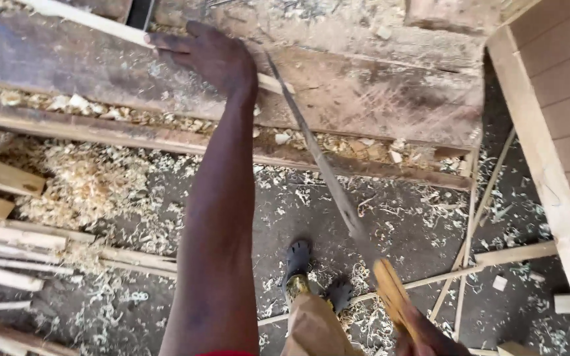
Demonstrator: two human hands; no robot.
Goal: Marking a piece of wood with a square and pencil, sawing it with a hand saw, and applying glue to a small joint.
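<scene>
My left hand (pixel 209 56) presses down on a thin pale wooden strip (pixel 87 20) that lies across a worn plank bench (pixel 377 92). The fingers are spread flat over the strip, holding it against the bench top. My right hand (pixel 423 336), at the bottom right, grips the wooden handle (pixel 390 290) of a hand saw. Its long dark blade (pixel 318 158) runs up and left to the strip, meeting it just right of my left hand.
Wood shavings (pixel 94 181) cover the dark floor. Several pale wooden strips (pixel 8 257) are piled at the left. Thin slats (pixel 476 204) lean at the right beside a wooden panel frame (pixel 549 171). My dark shoe (pixel 296 260) stands below the bench.
</scene>
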